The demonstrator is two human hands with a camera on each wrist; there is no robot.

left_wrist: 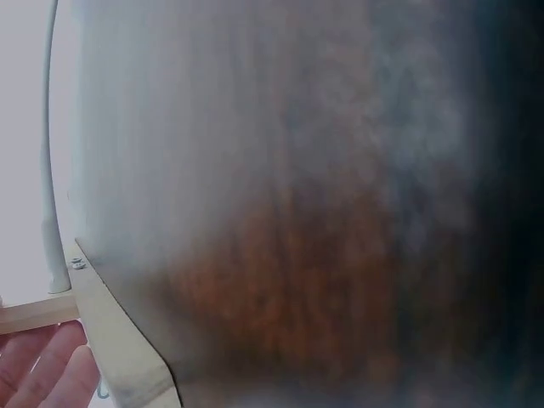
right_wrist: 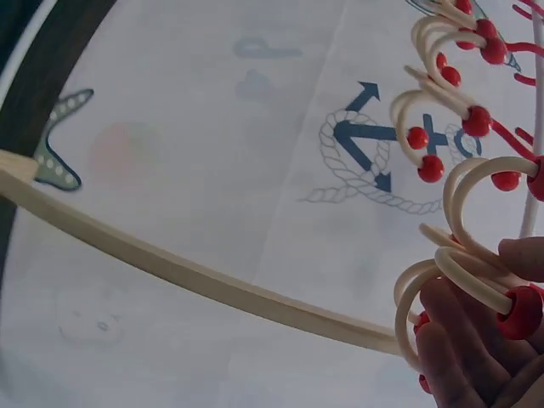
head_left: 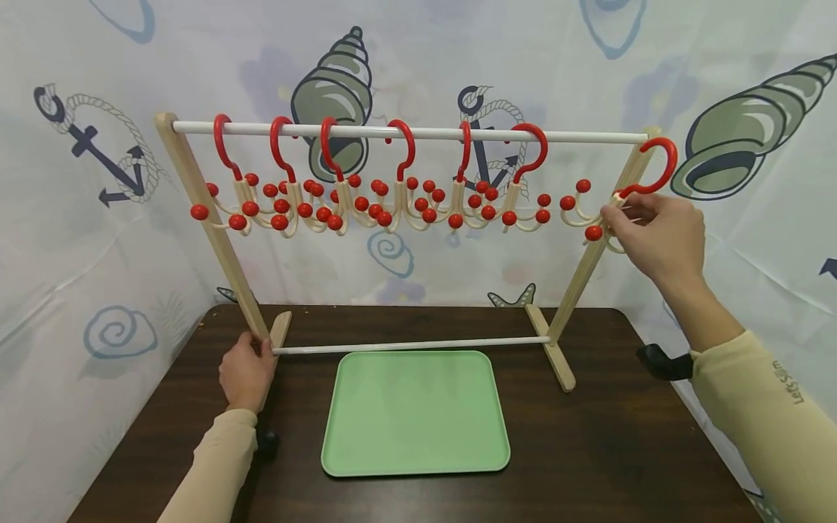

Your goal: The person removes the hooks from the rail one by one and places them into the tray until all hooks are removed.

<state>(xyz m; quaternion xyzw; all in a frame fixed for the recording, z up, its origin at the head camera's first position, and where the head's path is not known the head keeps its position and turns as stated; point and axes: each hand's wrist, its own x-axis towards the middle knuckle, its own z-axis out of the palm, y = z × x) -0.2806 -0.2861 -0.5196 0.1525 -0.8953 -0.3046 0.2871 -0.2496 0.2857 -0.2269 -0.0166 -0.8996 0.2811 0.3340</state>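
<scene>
Red and cream, the multi-pronged hanger (head_left: 644, 189) sits in our right hand (head_left: 665, 236), thumb and fingers pinching the stem just below the hook (head_left: 672, 161), in front of the right post (head_left: 590, 258); whether hook and post touch, we cannot tell; our left hand (head_left: 247, 372) grips the foot of the left post (head_left: 222, 247), and we judge that bracing hold useful, since a knock on the top rail (head_left: 595, 136) could rock both posts; six similar hangers (head_left: 514, 192) hang from that rail, prongs crowded together, so we do best to move the held one slowly, its red knobs (head_left: 593, 233) clear of its neighbours; pinching the stem leaves the hook unobstructed, and its tip deserves our eye near the rail's end; below, the green tray (head_left: 418, 414) lies flat on the table (head_left: 601, 450).
</scene>
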